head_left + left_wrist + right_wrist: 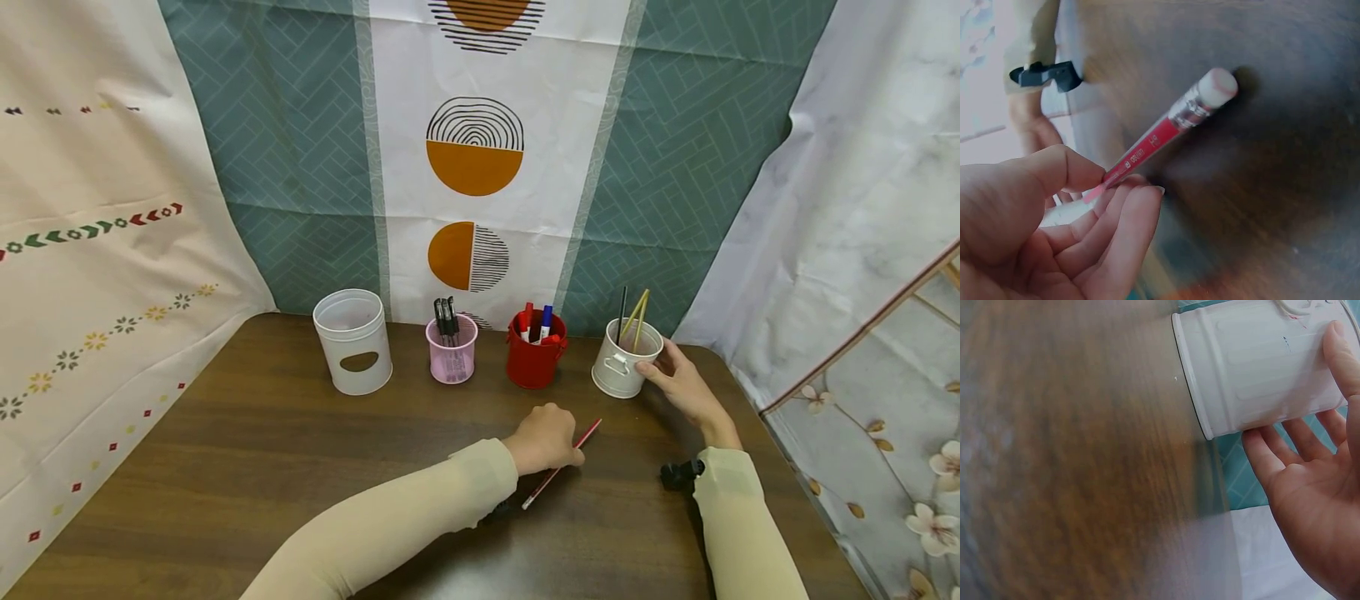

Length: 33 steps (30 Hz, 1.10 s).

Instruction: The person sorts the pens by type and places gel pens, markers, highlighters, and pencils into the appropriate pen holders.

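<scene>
In the head view my left hand (546, 437) is above the middle of the table, pinching a red pencil (542, 487) with a white eraser end. The left wrist view shows the pencil (1144, 149) between thumb and fingertips, its eraser toward the camera. My right hand (684, 387) grips the side of a small white bucket (609, 379) at the back right. Its thumb lies on the near side and the other fingers curl round behind, as the right wrist view of the bucket (1260, 369) shows. Yellow pencils (637, 321) and a dark pencil (622, 312) stand in this bucket.
Left of the white bucket stand a red bucket (531, 367) with red and blue markers, a pink mesh cup (452, 362) with black pens, and a tall white container (360, 337) with an oval cutout. Fabric curtains (300, 167) border the brown wooden table (262, 433).
</scene>
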Each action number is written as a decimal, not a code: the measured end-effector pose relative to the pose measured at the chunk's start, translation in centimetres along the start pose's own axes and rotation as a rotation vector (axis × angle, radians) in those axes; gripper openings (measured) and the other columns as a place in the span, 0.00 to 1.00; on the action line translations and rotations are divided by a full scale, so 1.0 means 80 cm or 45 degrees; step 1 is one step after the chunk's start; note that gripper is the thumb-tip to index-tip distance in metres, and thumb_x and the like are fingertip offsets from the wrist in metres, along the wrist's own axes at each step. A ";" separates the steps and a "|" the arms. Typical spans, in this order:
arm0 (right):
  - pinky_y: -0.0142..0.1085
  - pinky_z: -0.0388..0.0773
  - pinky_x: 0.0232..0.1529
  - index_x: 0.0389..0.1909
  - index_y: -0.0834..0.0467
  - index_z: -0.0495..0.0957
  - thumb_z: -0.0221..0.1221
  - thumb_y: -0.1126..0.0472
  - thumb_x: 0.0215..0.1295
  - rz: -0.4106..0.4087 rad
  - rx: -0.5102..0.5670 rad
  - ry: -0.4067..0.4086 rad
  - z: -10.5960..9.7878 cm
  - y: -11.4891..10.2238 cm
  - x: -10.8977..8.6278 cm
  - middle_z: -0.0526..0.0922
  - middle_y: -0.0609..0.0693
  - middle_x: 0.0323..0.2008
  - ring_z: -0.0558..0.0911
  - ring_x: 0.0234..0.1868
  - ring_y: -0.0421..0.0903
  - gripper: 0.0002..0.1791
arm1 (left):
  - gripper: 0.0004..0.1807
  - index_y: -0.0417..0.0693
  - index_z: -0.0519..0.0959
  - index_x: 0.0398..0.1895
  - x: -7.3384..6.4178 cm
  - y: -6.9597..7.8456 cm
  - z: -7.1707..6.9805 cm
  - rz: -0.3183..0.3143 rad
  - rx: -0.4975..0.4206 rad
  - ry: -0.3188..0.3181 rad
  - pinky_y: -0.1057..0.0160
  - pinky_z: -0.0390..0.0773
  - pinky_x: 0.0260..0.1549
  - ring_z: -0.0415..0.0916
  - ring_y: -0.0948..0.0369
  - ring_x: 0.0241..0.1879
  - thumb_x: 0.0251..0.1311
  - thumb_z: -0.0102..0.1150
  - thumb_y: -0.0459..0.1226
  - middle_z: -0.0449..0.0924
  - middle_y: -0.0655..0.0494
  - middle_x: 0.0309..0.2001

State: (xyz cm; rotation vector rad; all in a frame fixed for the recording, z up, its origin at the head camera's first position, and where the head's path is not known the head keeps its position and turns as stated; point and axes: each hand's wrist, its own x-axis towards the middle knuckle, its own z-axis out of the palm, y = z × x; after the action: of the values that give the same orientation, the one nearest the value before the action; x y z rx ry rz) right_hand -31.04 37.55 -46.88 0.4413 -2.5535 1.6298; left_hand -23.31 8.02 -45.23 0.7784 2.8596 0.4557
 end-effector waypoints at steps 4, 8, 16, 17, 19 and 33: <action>0.17 0.70 0.59 0.84 0.62 0.51 0.60 0.62 0.80 -0.011 0.022 -0.001 0.001 0.000 0.000 0.64 0.69 0.77 0.71 0.69 0.40 0.40 | 0.22 0.50 0.79 0.13 0.015 -0.014 0.010 0.010 -0.104 0.003 0.66 0.76 0.19 0.74 0.62 0.20 0.63 0.72 0.47 0.76 0.59 0.15; 0.17 0.70 0.59 0.84 0.62 0.51 0.60 0.62 0.80 -0.019 0.021 0.002 0.002 -0.002 0.000 0.63 0.69 0.77 0.70 0.71 0.46 0.40 | 0.18 0.52 0.81 0.16 0.008 -0.013 -0.013 0.018 -0.252 -0.003 0.67 0.76 0.22 0.74 0.62 0.22 0.64 0.73 0.43 0.77 0.63 0.15; 0.16 0.70 0.59 0.83 0.64 0.52 0.60 0.62 0.80 -0.008 0.017 0.007 0.002 -0.002 -0.001 0.64 0.70 0.76 0.71 0.66 0.35 0.39 | 0.06 0.50 0.85 0.29 0.002 -0.011 -0.045 0.135 -0.389 0.158 0.69 0.71 0.32 0.73 0.66 0.27 0.63 0.73 0.38 0.82 0.63 0.23; 0.16 0.70 0.59 0.83 0.63 0.52 0.60 0.62 0.80 -0.010 0.021 0.006 0.002 -0.002 -0.001 0.64 0.70 0.76 0.70 0.65 0.32 0.39 | 0.06 0.49 0.86 0.30 0.002 -0.011 -0.048 0.147 -0.417 0.178 0.70 0.72 0.31 0.73 0.66 0.27 0.64 0.72 0.37 0.83 0.63 0.23; 0.17 0.70 0.59 0.83 0.63 0.52 0.60 0.62 0.80 -0.014 0.023 0.005 0.002 -0.002 -0.001 0.64 0.70 0.76 0.70 0.63 0.30 0.39 | 0.04 0.49 0.86 0.32 0.004 -0.012 -0.052 0.174 -0.467 0.218 0.71 0.73 0.31 0.74 0.68 0.26 0.64 0.72 0.36 0.84 0.63 0.24; 0.17 0.71 0.58 0.84 0.61 0.52 0.59 0.60 0.80 0.009 0.012 0.000 0.001 -0.002 -0.001 0.65 0.69 0.76 0.72 0.64 0.32 0.39 | 0.04 0.47 0.85 0.40 0.032 -0.007 -0.085 0.238 -0.681 0.469 0.75 0.81 0.38 0.83 0.66 0.35 0.67 0.70 0.36 0.91 0.55 0.38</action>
State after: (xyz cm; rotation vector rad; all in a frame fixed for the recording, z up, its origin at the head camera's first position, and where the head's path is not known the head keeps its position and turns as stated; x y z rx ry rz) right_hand -30.93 37.43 -46.81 0.4335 -2.5514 1.6442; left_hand -27.25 7.19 -39.17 0.9261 2.7500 1.4475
